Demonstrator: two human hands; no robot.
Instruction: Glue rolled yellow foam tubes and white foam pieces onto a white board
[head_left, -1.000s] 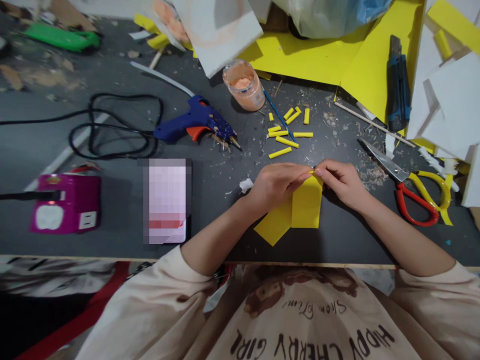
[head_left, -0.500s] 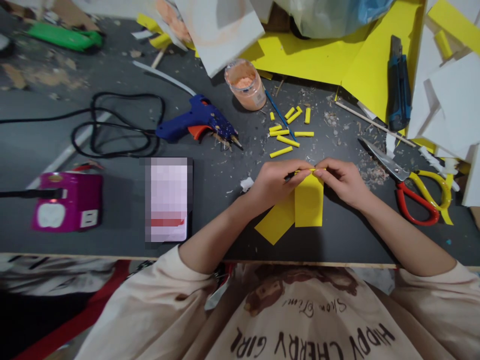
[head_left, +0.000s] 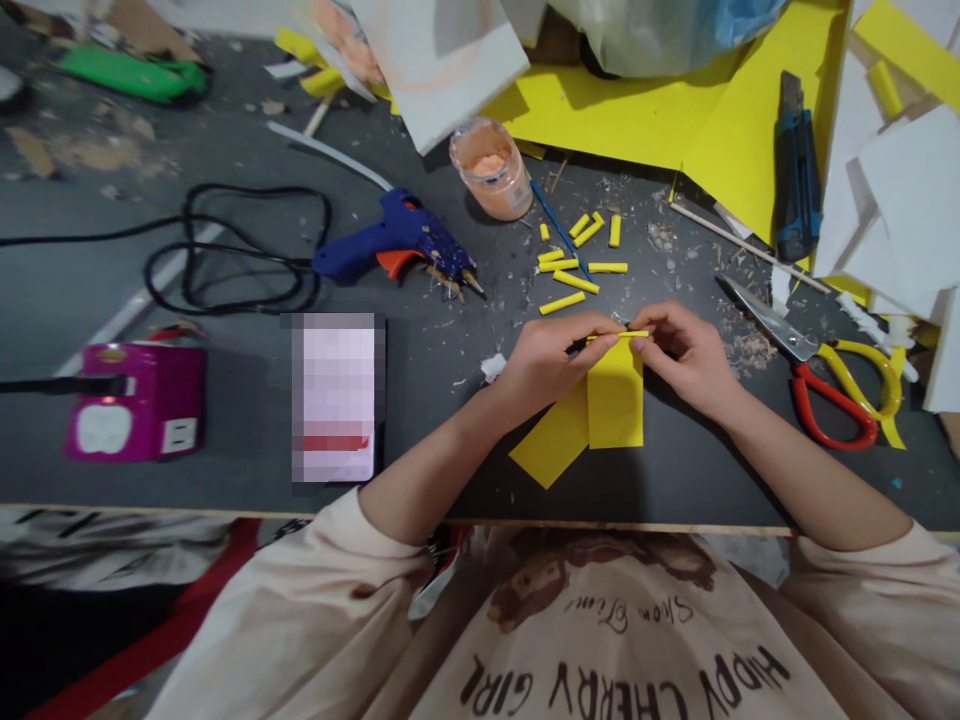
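Note:
My left hand (head_left: 551,360) and my right hand (head_left: 686,355) meet over a yellow paper strip (head_left: 616,405) on the dark table (head_left: 450,400). Both pinch its far edge, which is curled into a thin roll (head_left: 619,336) around a thin dark stick whose tip pokes out by my left fingers. A second yellow strip (head_left: 551,445) lies partly under the first, angled to the left. Several finished small yellow rolls (head_left: 576,265) lie scattered just beyond my hands.
A blue glue gun (head_left: 394,243) with black cord lies left of centre, beside a jar of orange powder (head_left: 491,168). Red-and-yellow scissors (head_left: 821,375) lie right, a blue utility knife (head_left: 795,165) on yellow sheets (head_left: 637,115) behind. A magenta power block (head_left: 135,400) sits far left.
The far edge of the yellow strip has been rolled tighter, and both hands have shifted slightly away from me with it. Nothing else on the table has moved.

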